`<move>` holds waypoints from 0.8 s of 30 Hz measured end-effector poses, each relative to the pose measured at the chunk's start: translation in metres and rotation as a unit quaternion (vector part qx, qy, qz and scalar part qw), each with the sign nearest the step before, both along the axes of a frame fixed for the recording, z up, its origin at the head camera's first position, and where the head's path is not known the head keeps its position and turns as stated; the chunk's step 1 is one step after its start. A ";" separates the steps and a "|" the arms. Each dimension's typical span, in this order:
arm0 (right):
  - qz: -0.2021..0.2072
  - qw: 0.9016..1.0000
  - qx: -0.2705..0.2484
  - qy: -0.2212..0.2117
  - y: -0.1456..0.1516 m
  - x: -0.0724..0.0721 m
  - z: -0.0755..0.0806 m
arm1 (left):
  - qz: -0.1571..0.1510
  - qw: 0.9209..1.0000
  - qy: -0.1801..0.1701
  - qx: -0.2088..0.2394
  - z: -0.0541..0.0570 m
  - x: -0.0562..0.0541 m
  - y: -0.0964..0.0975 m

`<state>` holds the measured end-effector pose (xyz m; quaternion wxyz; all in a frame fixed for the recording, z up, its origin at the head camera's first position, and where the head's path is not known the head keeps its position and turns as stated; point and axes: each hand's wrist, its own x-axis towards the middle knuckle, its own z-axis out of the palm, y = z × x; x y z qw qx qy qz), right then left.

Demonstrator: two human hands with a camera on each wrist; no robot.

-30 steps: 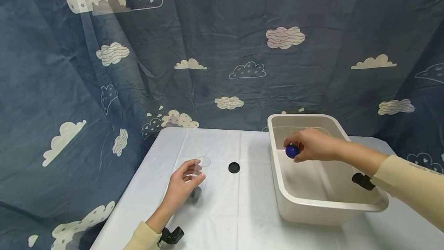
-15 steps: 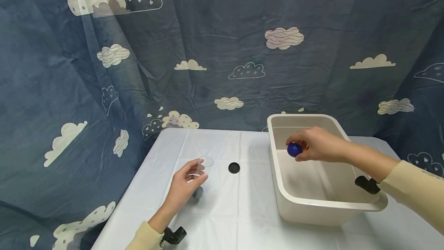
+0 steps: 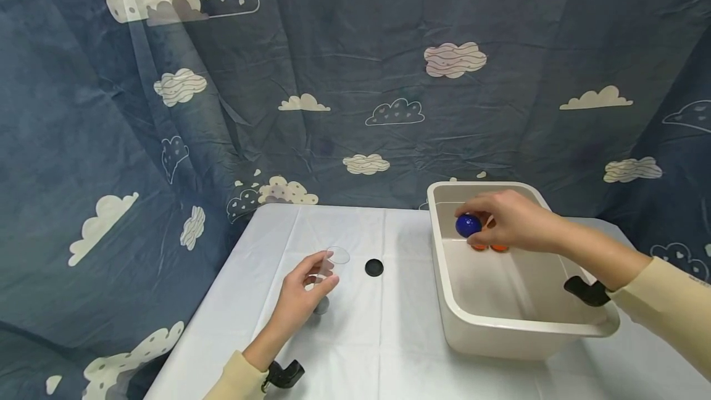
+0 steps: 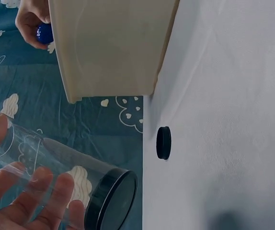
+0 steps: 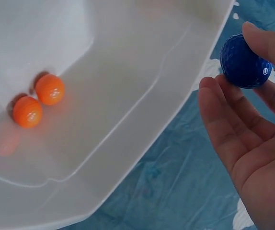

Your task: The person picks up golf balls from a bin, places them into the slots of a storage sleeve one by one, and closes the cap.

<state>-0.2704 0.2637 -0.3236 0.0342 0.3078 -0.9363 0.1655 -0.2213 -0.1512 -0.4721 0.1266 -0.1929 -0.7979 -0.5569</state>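
Ball (image 3: 468, 226) in glossy blue hangs pinched between thumb and fingers in the grip of a person's right hand (image 3: 513, 221), held above a pale plastic bin (image 3: 500, 343). Two orange balls (image 5: 50, 89) lie side by side on the bin's floor, beneath that hand. Across the bench (image 3: 355, 350), spread with a creased white cover, the left hand (image 3: 298, 296) has its grip curled around a clear tube (image 4: 56, 147), which tilts with its open end up and a black cap (image 4: 108, 199) on its lower end. A black disc (image 3: 374, 268) lies flat on the bench between the tube and the bin, apart from both. Cream sleeves (image 3: 666, 310) reach toward the wrists, each fitted with a small black device (image 3: 285, 375), while a dark blue cloth (image 3: 322, 36) printed with clouds drapes behind the bench
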 end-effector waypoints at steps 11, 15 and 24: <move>0.019 0.999 -0.027 0.005 -0.020 0.013 0.014 | -0.029 1.000 0.012 -0.002 0.004 0.003 0.011; 0.036 0.998 -0.045 -0.008 -0.028 0.017 0.015 | -0.035 0.999 0.010 -0.004 0.006 0.004 0.015; 0.046 0.997 -0.054 -0.015 -0.039 0.020 0.009 | -0.052 0.999 0.005 -0.008 0.006 0.007 0.021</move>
